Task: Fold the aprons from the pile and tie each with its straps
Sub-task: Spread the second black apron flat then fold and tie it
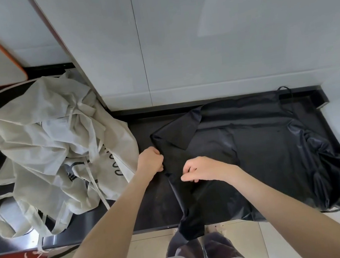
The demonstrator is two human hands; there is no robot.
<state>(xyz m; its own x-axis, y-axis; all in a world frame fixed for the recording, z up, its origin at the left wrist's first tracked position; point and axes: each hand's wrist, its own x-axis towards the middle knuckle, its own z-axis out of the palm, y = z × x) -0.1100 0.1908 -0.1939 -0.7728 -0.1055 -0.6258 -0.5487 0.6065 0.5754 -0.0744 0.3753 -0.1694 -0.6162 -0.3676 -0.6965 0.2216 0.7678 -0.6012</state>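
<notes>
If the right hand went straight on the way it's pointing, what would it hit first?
Probably the left hand, gripping the edge of the black apron just beyond the right hand; relative height is hard to judge.

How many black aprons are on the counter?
1. The black apron lies spread on the counter at right; left hand and right hand hold its left part. The beige pile may hide others.
</notes>
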